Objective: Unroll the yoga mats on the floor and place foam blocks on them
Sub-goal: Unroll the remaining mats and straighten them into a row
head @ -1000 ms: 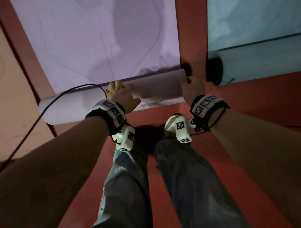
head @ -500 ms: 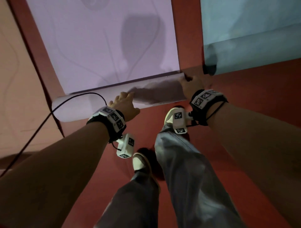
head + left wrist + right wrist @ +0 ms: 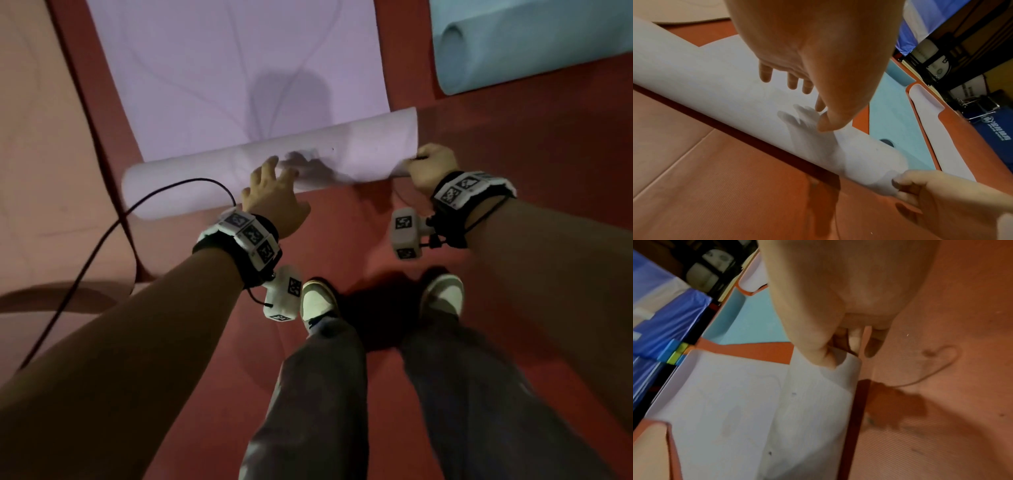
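A lilac yoga mat (image 3: 239,68) lies partly unrolled on the red floor, and its remaining roll (image 3: 359,150) stretches across in front of me. My left hand (image 3: 274,174) is over the roll's middle with fingers spread and straight. In the left wrist view the left hand (image 3: 801,97) casts a shadow on the roll (image 3: 715,91); contact is unclear. My right hand (image 3: 416,164) pinches the roll's right end, thumb on top in the right wrist view (image 3: 840,352). Small blue and green foam blocks (image 3: 676,353) sit stacked at the mat's far end.
A teal mat (image 3: 513,51), partly rolled, lies to the right, with a white mat (image 3: 931,129) beyond it. A beige mat (image 3: 41,137) lies on the left. A black cable (image 3: 137,212) crosses the roll's left end. My two shoes (image 3: 317,298) stand close behind the roll.
The roll has come toward me and more lilac mat lies flat. My feet have stepped back. The left hand has lifted its palm and spread its fingers; the right keeps its hold.
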`<state>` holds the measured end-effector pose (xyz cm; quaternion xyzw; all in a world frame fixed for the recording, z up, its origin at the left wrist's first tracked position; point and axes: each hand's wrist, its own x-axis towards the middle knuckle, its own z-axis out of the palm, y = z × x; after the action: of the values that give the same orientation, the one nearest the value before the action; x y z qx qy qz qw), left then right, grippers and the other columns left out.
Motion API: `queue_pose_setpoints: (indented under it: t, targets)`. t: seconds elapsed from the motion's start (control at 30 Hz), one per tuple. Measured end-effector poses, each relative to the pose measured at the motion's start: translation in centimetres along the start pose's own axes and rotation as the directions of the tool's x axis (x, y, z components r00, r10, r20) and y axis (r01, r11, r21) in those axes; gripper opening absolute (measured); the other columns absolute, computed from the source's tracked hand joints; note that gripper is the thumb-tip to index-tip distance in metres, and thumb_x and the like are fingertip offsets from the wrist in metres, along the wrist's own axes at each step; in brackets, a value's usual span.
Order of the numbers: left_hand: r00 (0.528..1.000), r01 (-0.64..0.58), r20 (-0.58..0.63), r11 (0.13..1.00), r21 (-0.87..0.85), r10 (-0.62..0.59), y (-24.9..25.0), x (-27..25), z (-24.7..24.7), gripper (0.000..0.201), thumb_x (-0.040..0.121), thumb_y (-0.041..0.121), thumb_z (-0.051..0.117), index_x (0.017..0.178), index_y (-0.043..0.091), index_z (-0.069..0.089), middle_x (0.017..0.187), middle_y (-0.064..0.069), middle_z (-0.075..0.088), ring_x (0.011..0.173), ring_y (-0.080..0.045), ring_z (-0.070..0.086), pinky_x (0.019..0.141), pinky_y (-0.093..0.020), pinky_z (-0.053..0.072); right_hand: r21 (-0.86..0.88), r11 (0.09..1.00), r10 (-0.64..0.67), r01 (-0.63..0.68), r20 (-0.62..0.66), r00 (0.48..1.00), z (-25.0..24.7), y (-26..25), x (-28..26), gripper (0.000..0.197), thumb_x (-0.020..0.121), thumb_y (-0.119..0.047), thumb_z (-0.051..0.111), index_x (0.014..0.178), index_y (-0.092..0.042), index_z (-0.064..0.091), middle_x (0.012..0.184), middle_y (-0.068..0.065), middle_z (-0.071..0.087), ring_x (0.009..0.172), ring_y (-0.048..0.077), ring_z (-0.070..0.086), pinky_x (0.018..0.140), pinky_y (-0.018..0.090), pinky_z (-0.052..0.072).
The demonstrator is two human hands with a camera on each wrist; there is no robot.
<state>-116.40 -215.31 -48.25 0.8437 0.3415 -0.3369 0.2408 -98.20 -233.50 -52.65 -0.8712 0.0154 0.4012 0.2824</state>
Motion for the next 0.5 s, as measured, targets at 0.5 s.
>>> queue_pose_setpoints:
  t: [0.5]
  targets:
    - [0.969, 0.224, -0.055, 0.951, -0.213, -0.24, 6.0, -8.5, 9.8, 0.065, 0.086, 0.033, 0.061, 0.146, 0.028, 0.037, 0.157, -0.001, 0.024, 0.139, -0.029, 0.028, 0.112, -0.049, 0.031, 0.206, 0.959, -0.248, 0.195, 0.272, 0.93, -1.6, 6.3, -3.4, 0.034, 0.091, -0.02, 0.065, 0.123, -0.026, 0.055, 0.107, -0.011, 0.065, 0.1, 0.013, 0.063, 0.079, 0.033, 0.052]
